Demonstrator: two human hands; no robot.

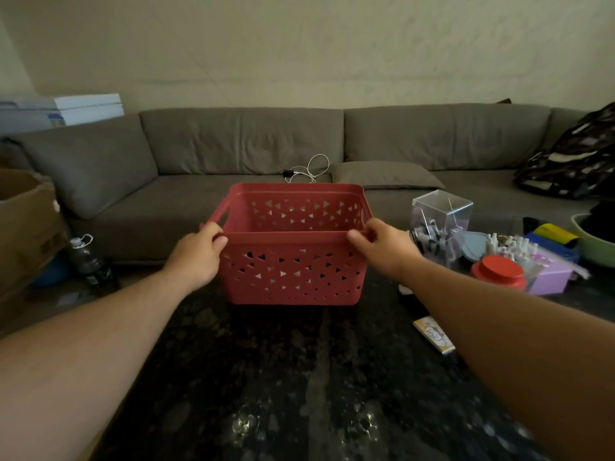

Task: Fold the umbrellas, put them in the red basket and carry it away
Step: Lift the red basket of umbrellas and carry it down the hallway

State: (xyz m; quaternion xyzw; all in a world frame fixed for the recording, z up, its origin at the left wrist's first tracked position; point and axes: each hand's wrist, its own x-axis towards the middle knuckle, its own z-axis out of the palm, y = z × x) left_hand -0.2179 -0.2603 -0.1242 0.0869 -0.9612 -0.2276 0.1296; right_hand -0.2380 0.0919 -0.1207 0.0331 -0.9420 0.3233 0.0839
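Note:
The red basket (pixel 293 274), plastic with triangular holes, stands on a dark stone table (pixel 299 377) in front of me. My left hand (pixel 196 257) grips its near left corner by the side handle. My right hand (pixel 382 247) holds the near right corner of the rim, thumb on top. What I can see of the inside of the basket holds nothing. At the far right lies a folded yellow and blue item (pixel 554 239) that may be an umbrella; I cannot tell for sure.
A grey sofa (pixel 249 154) runs behind the table, with a white cable (pixel 309 171) on its seat. On the table's right are a clear plastic box (pixel 441 224), a red lid (pixel 499 272), a purple box (pixel 549 277) and a green bowl (pixel 592 247). A bottle (pixel 88 261) and cardboard box (pixel 23 227) stand at left.

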